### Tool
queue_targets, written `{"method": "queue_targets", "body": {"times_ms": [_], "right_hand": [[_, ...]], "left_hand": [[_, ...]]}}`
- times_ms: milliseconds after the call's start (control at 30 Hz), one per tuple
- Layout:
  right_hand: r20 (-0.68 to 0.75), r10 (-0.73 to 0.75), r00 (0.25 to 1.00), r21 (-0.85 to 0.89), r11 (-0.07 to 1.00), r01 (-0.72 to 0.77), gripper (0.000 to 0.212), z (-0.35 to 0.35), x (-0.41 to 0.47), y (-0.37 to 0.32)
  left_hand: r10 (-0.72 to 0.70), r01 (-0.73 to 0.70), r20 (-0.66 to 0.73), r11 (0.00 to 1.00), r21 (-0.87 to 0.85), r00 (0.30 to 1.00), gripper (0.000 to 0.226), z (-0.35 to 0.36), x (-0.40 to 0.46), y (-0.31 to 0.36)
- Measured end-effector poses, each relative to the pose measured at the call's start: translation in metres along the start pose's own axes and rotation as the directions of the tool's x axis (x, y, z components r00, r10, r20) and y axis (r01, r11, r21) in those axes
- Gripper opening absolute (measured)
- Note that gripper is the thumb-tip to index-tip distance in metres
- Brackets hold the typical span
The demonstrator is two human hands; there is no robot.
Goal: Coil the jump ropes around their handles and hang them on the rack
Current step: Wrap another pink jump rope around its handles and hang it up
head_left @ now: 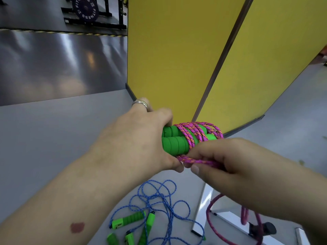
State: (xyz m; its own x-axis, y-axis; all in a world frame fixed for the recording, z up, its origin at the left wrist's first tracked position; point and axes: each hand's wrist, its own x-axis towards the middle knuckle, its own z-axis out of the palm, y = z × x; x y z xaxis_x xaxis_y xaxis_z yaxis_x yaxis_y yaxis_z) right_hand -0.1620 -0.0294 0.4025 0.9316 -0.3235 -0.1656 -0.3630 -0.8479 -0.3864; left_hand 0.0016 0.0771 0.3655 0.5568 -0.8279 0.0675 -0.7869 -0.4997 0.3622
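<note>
My left hand (139, 137) grips two green foam handles (174, 143) held side by side, with pink-and-orange rope (196, 132) wound around them in several turns. My right hand (223, 161) pinches the loose end of that pink rope just below the handles, next to my left thumb. A blue jump rope (155, 198) lies loose and tangled on the floor below, its green handles (129, 221) beside it. More pink rope (212, 206) loops around the white rack base (201, 209) at the lower right.
Two yellow panels (173, 55) stand directly ahead, with a dark gap between them. Grey floor (53, 129) spreads to the left. A weight plate on a black rack (85, 9) stands far off at the top left.
</note>
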Motion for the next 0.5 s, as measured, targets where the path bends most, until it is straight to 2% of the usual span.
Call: {"method": "queue_targets", "body": {"times_ms": [100,267,500], "right_hand": [[-0.05,-0.01,0.999,0.08,0.997,0.014,0.017,-0.014,0.0,-0.002],[-0.09,-0.092,0.992,0.159,0.982,0.106,0.014,-0.028,0.014,0.005],[-0.147,-0.14,0.979,0.453,0.87,0.192,0.019,-0.029,0.037,0.025]], "left_hand": [[0.057,-0.058,0.038,0.998,0.026,0.998,0.077,0.003,-0.003,0.006],[0.264,-0.264,0.104,0.964,-0.014,0.959,0.075,0.005,-0.007,0.017],[0.299,-0.287,0.044,0.941,-0.177,0.953,0.093,-0.011,-0.007,0.016]]}}
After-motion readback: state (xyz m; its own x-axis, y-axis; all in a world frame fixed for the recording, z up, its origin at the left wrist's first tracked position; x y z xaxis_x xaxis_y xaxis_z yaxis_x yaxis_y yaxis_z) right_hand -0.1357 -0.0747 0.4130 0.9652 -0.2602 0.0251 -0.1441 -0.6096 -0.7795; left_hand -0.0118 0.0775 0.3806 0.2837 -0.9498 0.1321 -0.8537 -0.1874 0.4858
